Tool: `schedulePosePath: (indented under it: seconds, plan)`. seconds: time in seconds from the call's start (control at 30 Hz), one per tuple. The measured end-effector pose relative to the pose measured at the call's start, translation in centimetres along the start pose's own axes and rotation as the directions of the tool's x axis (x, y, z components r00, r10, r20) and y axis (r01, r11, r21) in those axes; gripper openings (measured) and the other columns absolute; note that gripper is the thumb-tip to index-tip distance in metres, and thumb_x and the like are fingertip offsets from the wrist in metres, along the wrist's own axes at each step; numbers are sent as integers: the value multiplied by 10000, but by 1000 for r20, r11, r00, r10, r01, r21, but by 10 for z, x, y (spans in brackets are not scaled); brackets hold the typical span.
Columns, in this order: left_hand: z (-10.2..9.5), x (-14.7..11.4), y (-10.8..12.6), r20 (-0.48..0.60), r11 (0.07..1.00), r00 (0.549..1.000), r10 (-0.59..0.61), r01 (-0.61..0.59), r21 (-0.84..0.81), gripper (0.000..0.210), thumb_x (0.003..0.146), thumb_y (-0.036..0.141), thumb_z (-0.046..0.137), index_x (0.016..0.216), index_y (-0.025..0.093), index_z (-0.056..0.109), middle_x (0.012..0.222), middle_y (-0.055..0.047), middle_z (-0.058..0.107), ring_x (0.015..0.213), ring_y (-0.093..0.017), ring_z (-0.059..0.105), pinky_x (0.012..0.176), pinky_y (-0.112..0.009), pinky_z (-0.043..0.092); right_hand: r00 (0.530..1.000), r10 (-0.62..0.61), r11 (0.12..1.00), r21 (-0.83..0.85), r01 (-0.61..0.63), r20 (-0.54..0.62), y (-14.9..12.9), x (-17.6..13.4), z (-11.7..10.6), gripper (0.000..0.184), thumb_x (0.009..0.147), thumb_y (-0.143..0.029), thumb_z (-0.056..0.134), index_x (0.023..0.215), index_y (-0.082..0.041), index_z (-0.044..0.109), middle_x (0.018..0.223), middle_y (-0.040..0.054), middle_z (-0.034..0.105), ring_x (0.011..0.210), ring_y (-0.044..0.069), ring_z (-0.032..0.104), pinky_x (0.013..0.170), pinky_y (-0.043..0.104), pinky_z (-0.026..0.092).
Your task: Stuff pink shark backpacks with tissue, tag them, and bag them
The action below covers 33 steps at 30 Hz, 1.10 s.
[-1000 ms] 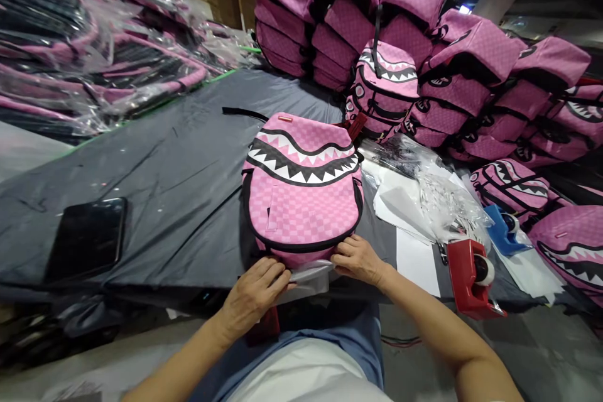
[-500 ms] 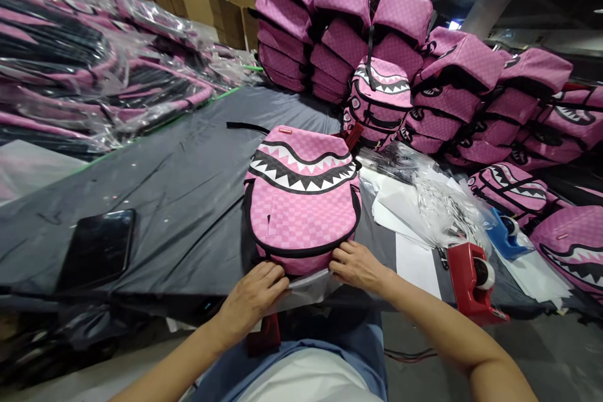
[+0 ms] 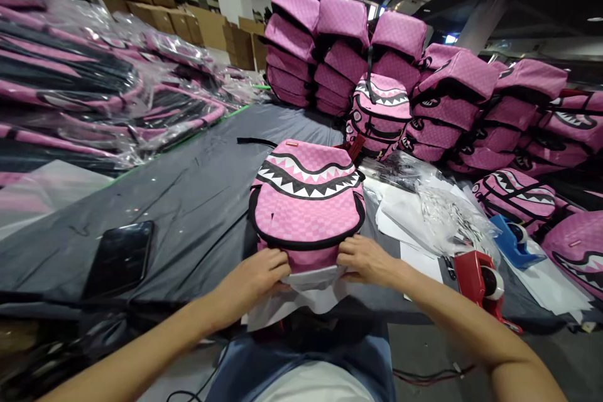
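A pink checkered backpack with a black-and-white shark-tooth band lies in front of me on the dark covered table. My left hand is closed at its lower left corner, fingers curled at the bottom edge. At the lower right corner, my right hand grips the same edge with bent fingers. A thin whitish sheet hangs out below the backpack's bottom, between my hands and over the table edge. Both sets of fingertips are partly hidden by the bag and the sheet.
A black phone lies at left. Rightward are a red tape dispenser, a blue tape dispenser, white papers and clear plastic bags. Stacked pink backpacks stand behind; plastic-wrapped ones are piled at far left.
The backpack's bottom edge has tipped up a little, with both hands still at its corners. More of the whitish sheet shows below it. The view has shifted slightly.
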<state>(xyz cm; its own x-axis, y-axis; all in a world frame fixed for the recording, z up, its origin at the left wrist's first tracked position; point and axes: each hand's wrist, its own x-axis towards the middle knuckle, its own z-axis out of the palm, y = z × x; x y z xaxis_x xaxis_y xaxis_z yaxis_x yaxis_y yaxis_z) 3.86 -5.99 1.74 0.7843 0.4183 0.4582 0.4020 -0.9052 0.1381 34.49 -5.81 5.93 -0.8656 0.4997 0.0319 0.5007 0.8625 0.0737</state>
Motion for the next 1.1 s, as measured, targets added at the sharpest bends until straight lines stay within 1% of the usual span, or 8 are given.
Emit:
schedulePosePath:
  seconds: [0.17,0.3,0.37,0.53,0.73,0.93,1.0,1.1]
  plan:
    - [-93,49,-8,-5,999,1000,0,0,-50,261,822,343,772,944,206,586,947,-8,636,836,-176,576,722,-278,437,956,15,999,51,0,-293,22,17,-86,261,905,-415,673,852,-199,537,849,27,558,786,182,484,692,301,316]
    - [-118,74,-4,-207,992,978,-9,35,120,206,875,316,691,834,204,523,844,-2,608,779,-189,574,690,-297,429,752,174,983,64,-173,-636,15,30,-101,201,932,-312,494,760,-226,436,736,5,464,688,179,426,639,310,286]
    - [-116,78,-4,-275,977,961,6,53,206,82,918,198,577,854,201,524,850,-13,615,776,-190,581,682,-300,429,682,187,979,77,-189,-707,8,32,-95,169,910,-318,477,777,-230,421,727,2,453,680,183,419,638,316,294]
    - [-96,73,2,-407,866,886,224,11,500,215,950,107,420,778,218,484,698,1,535,647,-188,505,649,-322,405,710,97,994,33,-104,-697,1,28,-73,145,906,-304,496,815,-230,412,726,-3,486,663,171,428,630,316,308]
    - [-76,63,16,-279,943,946,166,-70,325,148,914,200,524,807,231,427,708,39,522,652,-168,529,796,-345,457,511,149,984,78,-158,-847,0,28,-47,160,870,-159,426,751,-240,358,652,-25,405,614,165,384,601,321,264]
    - [-65,48,1,-395,940,888,238,-107,325,242,859,-12,395,860,216,477,723,9,561,668,-160,532,829,-343,486,730,49,997,-7,-74,-682,-12,19,-39,111,874,-323,513,857,-222,471,749,19,539,675,188,456,629,333,322]
    - [-54,47,4,-475,928,835,277,-104,359,256,852,-15,388,866,213,505,727,-12,579,674,-175,538,776,-351,493,707,11,996,-56,-72,-707,-14,15,-34,65,921,-250,449,878,-218,485,768,33,558,691,195,472,642,336,333]
    - [-36,44,21,-533,943,817,220,-38,330,180,884,55,435,854,211,520,706,-15,582,660,-182,535,722,-355,484,574,71,984,-37,-174,-816,-18,14,-20,133,936,-174,403,828,-229,460,726,21,502,672,198,451,637,332,321]
